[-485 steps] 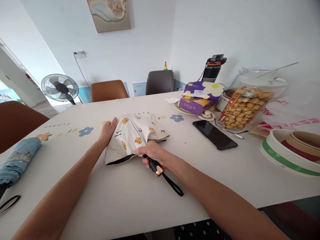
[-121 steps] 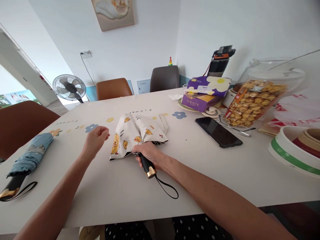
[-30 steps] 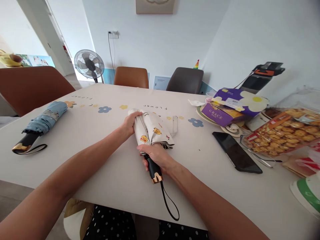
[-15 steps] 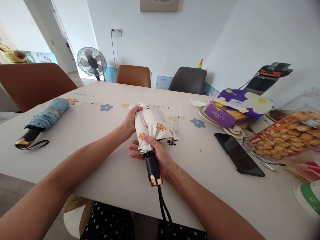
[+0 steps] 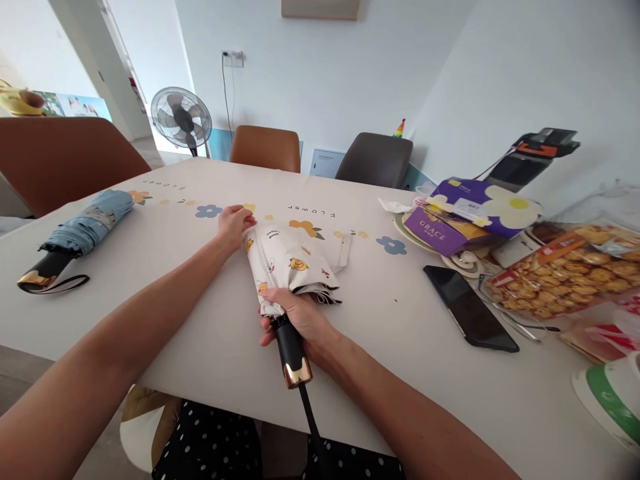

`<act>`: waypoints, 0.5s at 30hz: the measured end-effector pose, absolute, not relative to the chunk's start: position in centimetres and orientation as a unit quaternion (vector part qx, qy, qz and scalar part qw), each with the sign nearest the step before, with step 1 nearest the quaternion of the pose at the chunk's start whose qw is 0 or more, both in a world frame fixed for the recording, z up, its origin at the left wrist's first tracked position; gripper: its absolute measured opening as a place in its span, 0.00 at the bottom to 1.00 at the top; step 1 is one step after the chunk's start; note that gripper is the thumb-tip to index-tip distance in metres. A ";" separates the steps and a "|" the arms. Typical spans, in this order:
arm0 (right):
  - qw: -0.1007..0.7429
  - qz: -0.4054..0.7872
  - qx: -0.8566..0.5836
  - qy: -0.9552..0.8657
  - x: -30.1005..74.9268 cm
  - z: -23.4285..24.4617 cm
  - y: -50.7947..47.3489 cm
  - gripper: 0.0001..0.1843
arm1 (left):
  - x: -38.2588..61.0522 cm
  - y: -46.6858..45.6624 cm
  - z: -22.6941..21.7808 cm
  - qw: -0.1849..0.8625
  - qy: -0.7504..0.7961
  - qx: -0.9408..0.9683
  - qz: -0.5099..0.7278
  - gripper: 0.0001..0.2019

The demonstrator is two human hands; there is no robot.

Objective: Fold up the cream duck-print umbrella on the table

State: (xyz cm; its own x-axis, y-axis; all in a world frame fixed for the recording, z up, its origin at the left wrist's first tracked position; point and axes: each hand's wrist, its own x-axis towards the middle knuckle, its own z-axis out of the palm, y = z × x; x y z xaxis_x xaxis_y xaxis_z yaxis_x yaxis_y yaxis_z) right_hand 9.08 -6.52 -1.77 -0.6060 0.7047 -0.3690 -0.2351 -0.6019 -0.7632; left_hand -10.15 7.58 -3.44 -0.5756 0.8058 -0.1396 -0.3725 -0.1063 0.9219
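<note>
The right hand (image 5: 304, 323) is clamped on the white umbrella (image 5: 286, 257); I cannot tell whether the left hand (image 5: 234, 227), far left, grips it.

The bare right hand (image 5: 303, 327) hides part of the cream cloth umbrella with yellow ducks (image 5: 293, 261). The end of its thin black strap (image 5: 309, 410) gets lost against black dotted trousers (image 5: 353, 460). The right edge cuts off the round white-and-green roll (image 5: 613, 400); the top edge cuts the flat beige board (image 5: 320, 8). One dark speck (image 5: 396, 301) is too tiny to name.

left hand (image 5: 233, 225) farther forward, right hand (image 5: 306, 321) nearer, in a grip
</note>
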 end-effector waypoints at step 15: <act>0.270 0.832 -0.375 -0.307 9.1 -1.8 -5.4 0.12 | 1.4 3.1 2.6 0.185 0.419 0.875 0.158 0.14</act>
State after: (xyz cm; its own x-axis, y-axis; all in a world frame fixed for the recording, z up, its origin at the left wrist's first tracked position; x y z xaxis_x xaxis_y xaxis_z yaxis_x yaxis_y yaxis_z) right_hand 9.11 -5.43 -1.76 -0.5736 0.6793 -0.4579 -0.2194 -0.6659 -0.7131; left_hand 1.37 3.12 2.58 0.5986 0.7917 0.1222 0.6746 -0.5805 0.4559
